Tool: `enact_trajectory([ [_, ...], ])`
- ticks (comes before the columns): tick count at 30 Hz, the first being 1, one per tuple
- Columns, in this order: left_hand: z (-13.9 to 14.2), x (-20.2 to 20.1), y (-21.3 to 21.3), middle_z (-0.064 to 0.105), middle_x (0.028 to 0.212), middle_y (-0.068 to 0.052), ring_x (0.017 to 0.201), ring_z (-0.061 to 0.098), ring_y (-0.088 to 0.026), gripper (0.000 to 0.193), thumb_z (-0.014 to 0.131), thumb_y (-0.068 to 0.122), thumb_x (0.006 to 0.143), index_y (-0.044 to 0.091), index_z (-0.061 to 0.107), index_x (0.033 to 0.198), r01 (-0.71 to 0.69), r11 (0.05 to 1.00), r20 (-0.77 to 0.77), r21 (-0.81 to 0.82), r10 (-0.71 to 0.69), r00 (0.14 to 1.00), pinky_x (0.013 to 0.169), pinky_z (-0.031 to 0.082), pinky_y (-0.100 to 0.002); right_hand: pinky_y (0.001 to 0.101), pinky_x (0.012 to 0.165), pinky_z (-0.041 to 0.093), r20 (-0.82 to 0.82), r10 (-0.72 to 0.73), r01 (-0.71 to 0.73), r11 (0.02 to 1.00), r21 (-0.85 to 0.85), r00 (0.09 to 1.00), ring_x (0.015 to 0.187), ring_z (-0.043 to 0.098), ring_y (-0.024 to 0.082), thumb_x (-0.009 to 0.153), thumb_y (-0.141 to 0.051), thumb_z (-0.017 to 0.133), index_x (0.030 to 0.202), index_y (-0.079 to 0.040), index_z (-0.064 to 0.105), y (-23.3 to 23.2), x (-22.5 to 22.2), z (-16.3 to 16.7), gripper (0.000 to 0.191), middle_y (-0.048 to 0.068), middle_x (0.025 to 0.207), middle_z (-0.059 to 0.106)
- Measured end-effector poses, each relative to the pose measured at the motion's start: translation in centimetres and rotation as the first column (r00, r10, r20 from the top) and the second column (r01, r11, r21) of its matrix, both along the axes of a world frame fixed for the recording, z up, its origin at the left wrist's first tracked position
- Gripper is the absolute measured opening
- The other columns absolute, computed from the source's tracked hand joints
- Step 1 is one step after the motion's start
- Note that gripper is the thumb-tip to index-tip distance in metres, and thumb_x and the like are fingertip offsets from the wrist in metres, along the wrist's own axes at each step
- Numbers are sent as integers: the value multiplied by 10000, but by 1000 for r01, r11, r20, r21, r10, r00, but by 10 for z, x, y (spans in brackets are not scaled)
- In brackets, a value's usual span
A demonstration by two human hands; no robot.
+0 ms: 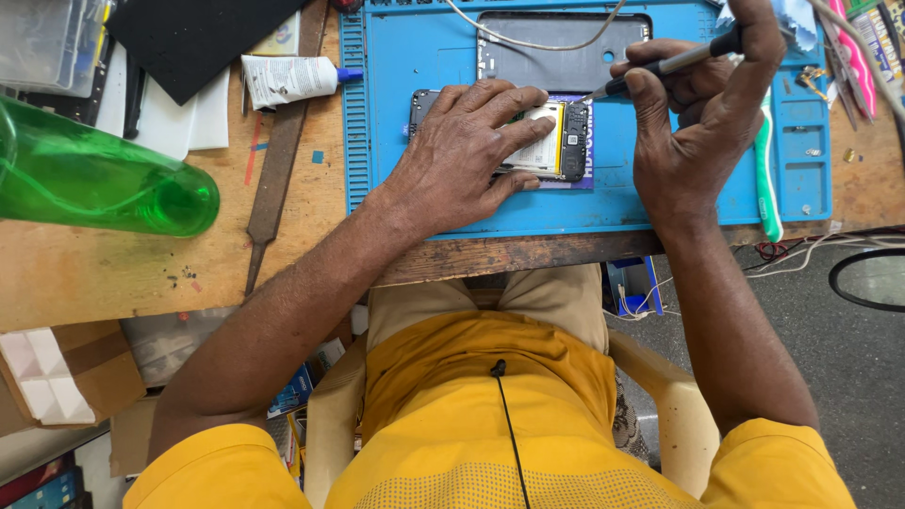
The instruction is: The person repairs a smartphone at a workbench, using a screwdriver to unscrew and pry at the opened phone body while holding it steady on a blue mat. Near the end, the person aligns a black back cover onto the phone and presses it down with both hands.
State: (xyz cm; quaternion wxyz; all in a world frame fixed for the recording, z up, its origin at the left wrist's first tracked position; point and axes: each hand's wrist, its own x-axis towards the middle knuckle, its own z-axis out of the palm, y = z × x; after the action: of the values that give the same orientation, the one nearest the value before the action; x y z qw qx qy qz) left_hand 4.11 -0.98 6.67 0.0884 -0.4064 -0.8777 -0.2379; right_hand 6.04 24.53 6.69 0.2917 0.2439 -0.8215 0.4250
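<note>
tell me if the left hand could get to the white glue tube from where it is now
Probably yes. The left hand is pressing on the opened phone, and the white tube lies just off the blue mat, with nothing visible between them.

The phone (556,141) is laid on the mat (424,47); a tube (287,78) and a bottle (94,179) are placed left of the mat, on the table (141,273).
</note>
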Motion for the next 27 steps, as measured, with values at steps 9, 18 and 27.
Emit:
enact_trajectory([
  [9,2,1,0,543,1481,-86,1393,466,-273,594,814,363,867,124,638,1381,7,1000,-21,14,-7,1000,1140,366,-475,275,972,680,-23,27,-27,999,33,999,1152,785,223,1268,6,688,1601,-215,205,-5,-3,5,628,165,1242,732],
  [18,1,1,0,537,1494,-81,1398,460,-278,601,825,356,856,123,639,1378,8,1000,-12,13,-8,1000,1151,355,-477,281,996,688,-47,62,-49,966,254,997,1216,771,250,1169,64,675,1519,-110,325,-6,-16,26,524,155,1300,735],
  [27,-9,-1,0,516,1535,-94,1432,430,-289,581,820,317,898,115,634,1410,10,1000,-32,12,-9,999,1196,322,-488,415,755,582,-263,-8,130,884,450,965,848,747,208,1101,-161,858,1245,-43,581,-16,-32,38,334,119,1019,746],
])
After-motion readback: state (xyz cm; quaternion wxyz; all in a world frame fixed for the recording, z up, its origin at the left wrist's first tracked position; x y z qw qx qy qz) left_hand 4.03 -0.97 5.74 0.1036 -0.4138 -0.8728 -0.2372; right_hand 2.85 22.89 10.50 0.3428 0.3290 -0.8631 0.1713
